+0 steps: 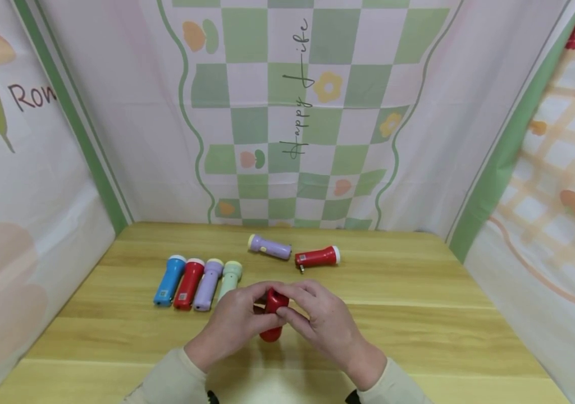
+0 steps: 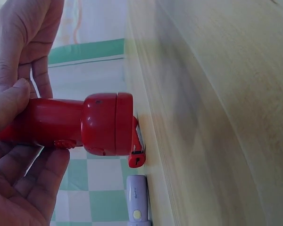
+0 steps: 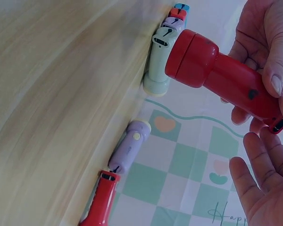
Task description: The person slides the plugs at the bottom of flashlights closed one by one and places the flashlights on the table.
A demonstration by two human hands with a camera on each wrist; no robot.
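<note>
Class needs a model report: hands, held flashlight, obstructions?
Left hand, right hand: both on red flashlight, head end down. Nothing apparently blocking; pale green flashlight beyond left hand.

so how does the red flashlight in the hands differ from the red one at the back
The held flashlight is red right to its rim; the back flashlight is white-rimmed. The held flashlight points head down, while the back flashlight lies on its side on the table. Both have red bodies.

Held flashlight (image 2: 56,118) — smooth, glossy plastic; tabletop (image 1: 419,336) — smooth, wood-grained.
</note>
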